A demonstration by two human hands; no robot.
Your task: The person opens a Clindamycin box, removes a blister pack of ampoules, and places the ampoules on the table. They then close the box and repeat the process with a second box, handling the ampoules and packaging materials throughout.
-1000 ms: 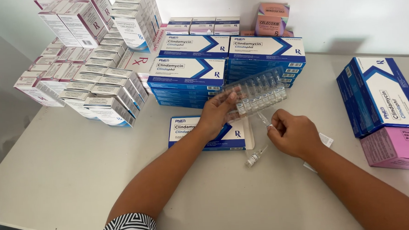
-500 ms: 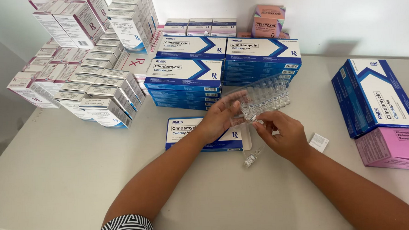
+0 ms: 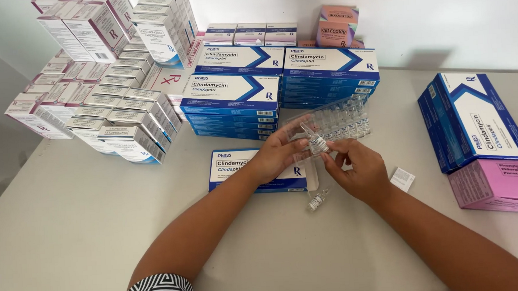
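Ampoule [image 3: 317,144] standing nearly upright, long axis vertical, neck pointing up toward the clear blister tray [image 3: 335,123], pinched between narrowed fingertips of the right hand [image 3: 358,171]. Left hand [image 3: 277,155] curling partly closed, gripping the tray's near end above the open blue-and-white box [image 3: 245,169]. Second ampoule [image 3: 316,202] lying on the grey table [image 3: 70,229], pointing diagonally, beside a small white sachet [image 3: 402,179].

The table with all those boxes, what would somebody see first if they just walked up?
Probably the two hands in the middle: the left hand holds a clear plastic tray of small glass ampoules, and the right hand pinches one ampoule. Then the blue-and-white boxes stacked behind them, and the white boxes piled at the far left. One loose ampoule lies on the table.
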